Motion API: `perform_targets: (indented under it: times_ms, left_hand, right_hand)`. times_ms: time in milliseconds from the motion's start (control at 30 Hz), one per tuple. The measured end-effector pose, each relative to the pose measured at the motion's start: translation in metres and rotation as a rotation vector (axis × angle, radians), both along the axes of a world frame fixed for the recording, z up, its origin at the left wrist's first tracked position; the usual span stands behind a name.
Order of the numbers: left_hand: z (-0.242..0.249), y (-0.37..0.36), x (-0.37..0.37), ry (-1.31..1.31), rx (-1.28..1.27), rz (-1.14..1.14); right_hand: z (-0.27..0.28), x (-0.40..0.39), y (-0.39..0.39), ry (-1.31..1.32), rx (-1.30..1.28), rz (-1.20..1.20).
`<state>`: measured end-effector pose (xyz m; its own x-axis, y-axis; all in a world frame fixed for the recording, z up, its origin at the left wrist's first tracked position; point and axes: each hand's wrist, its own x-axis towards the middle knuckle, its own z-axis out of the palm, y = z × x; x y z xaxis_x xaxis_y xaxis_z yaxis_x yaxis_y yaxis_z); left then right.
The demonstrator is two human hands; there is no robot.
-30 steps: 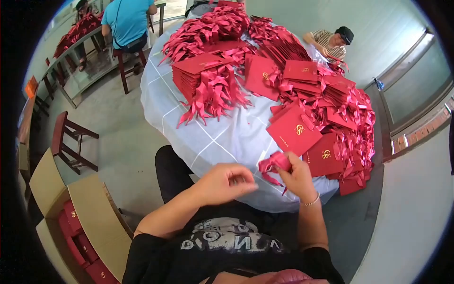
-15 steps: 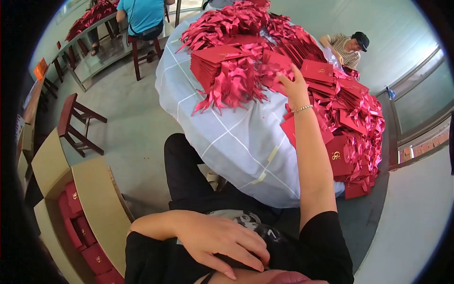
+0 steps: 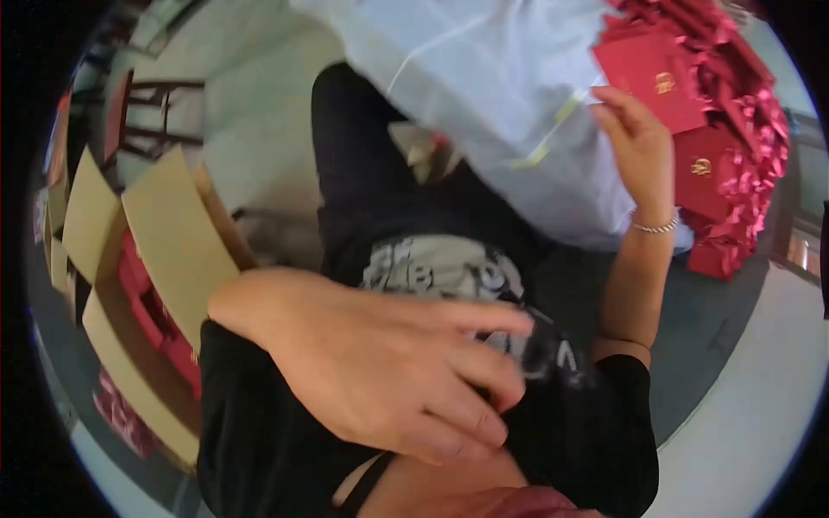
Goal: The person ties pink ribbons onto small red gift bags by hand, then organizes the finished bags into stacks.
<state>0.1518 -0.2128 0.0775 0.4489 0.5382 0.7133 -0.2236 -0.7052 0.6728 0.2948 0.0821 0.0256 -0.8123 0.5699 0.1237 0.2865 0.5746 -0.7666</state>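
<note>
My left hand (image 3: 414,371) is raised before my chest, its back to the camera, fingers bent and apart, nothing visible in it. A bracelet circles the wrist of my right hand (image 3: 635,138), which is over the edge of the cloth-covered table (image 3: 509,86). Its fingers are loosely bent and apart, with the tips close beside a red card (image 3: 648,78) with a gold mark; whether they touch it is unclear. Another red card (image 3: 704,168) lies beyond that hand, along with a heap of red ribbons (image 3: 756,147).
At the left an open cardboard box (image 3: 177,233) holds red items (image 3: 147,298). A dark red stool (image 3: 121,116) stands behind it. My dark-clothed leg (image 3: 358,155) is beside the table. A pale wall (image 3: 751,388) is at the lower right.
The view has tilted down and the table has shifted up in it. My right hand has come back from the red pile toward the near edge. My left hand appears larger and nearer the camera.
</note>
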Motion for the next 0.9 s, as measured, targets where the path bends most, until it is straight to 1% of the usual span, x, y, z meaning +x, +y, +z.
perform_targets:
  times_ms: [33,67,167,200,233,300,400,467,500,533,633,800,900]
  left_hand:
    - [-0.006,-0.003,0.002,0.006,-0.029,0.054]
    - [-0.008,-0.005,0.006,0.022,-0.048,0.111]
    - [-0.008,-0.010,0.013,0.030,-0.142,0.198]
    - [-0.011,-0.011,0.017,0.014,-0.138,0.188]
    - [-0.010,-0.010,0.018,0.036,-0.132,0.176]
    - [-0.006,-0.006,0.017,0.087,-0.109,0.139]
    - [-0.002,0.007,0.021,0.166,-0.033,0.179]
    - [0.001,0.016,0.027,0.112,-0.036,0.191]
    - [0.001,0.020,0.030,0.083,-0.037,0.200]
    - [0.000,0.022,0.031,0.090,-0.031,0.174]
    - [-0.004,0.033,0.031,0.019,-0.056,0.091]
    - [-0.001,0.054,0.020,0.056,-0.020,0.043]
    - [-0.001,0.070,0.020,0.043,-0.001,-0.020]
  right_hand:
    - [-0.001,0.005,-0.007,0.028,-0.066,-0.036]
    - [-0.004,0.012,-0.010,-0.005,-0.092,-0.068]
    - [-0.026,0.025,-0.013,0.086,-0.167,-0.102]
    - [-0.033,0.024,-0.016,0.142,-0.173,-0.136]
    - [-0.037,0.025,-0.017,0.140,-0.163,-0.133]
    - [-0.038,0.028,-0.016,0.146,-0.131,-0.140]
    - [-0.027,0.027,-0.017,0.010,0.146,-0.145]
    - [-0.036,0.029,-0.012,0.071,0.151,-0.148]
    - [-0.034,0.027,-0.013,0.045,0.186,-0.144]
    - [-0.033,0.025,-0.016,0.076,0.133,-0.147]
    - [-0.025,0.023,-0.021,0.098,0.088,-0.129]
    - [-0.017,0.020,-0.022,0.091,0.045,-0.125]
    - [-0.019,0.022,-0.020,0.157,0.096,-0.098]
